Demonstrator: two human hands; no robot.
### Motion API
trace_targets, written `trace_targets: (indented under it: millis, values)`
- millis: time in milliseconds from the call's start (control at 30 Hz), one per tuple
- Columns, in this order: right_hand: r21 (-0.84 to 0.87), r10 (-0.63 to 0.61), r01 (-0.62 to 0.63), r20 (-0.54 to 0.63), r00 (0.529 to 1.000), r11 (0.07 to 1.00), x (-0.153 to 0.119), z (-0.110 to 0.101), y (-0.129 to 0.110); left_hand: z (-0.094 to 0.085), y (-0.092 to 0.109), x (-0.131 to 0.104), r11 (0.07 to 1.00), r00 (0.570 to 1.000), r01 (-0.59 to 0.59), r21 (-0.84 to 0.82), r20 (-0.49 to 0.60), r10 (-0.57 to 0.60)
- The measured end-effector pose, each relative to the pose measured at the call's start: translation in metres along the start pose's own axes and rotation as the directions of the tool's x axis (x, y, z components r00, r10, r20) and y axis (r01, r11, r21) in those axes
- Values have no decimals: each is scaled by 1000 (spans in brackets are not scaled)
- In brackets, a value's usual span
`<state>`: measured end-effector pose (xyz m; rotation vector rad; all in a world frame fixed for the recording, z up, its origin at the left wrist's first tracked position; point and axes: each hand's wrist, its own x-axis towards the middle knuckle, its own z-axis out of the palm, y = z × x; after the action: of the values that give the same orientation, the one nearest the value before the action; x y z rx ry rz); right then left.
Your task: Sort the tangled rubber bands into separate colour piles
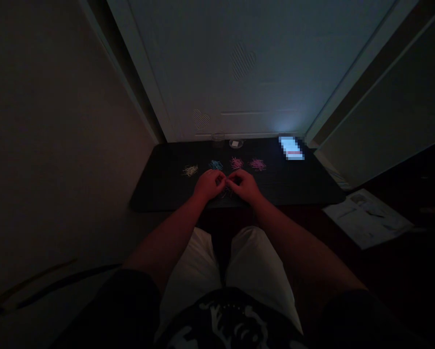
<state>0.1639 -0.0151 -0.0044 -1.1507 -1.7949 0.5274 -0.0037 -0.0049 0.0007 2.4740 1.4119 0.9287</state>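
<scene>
My left hand (207,185) and my right hand (245,185) meet over the near middle of a dark table (293,186). Both are closed, with thumbs and fingers pinched close together; whatever they hold is too small and dim to name. Just below the fingertips lies a small heap of thin sticks (226,194), partly hidden. Beyond the hands, thin short pieces are sorted by colour: a cream pile (190,170), a blue pile (216,165), a pinkish-red pile (236,163) and a magenta pile (258,165).
Along the back edge stand a clear round container (217,139) and a round lid-like piece (235,144) with a white square on it. A bright, pixelated screen (292,148) glows at the back right. Behind is a pale panel (217,72); a printed sheet (366,217) lies lower right.
</scene>
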Motion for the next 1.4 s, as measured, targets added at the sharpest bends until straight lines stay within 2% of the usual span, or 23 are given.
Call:
trace_targets:
  millis: [500, 833, 1000, 1200, 1400]
  values:
    - [-93, 12, -18, -63, 998, 995, 2, 2, 7, 0, 1, 0, 1000, 1000, -14, 7, -4, 14]
    - [-85, 42, -47, -60, 997, 995, 2, 3, 8, -2, 2, -1, 1000, 1000, -22, 14, -1, 22]
    - [-102, 34, -44, -100, 994, 994, 4, 2, 11, -2, 2, -1, 999, 999, -33, -7, 2, 33]
    - [-96, 55, -65, -108, 993, 993, 2, 4, 10, -3, 3, 0, 1000, 1000, 9, -5, -1, -9]
    - [-134, 167, -185, -136, 976, 973, 15, -2, 21, -2, 3, 2, 1000, 1000, -10, -8, -11, 9]
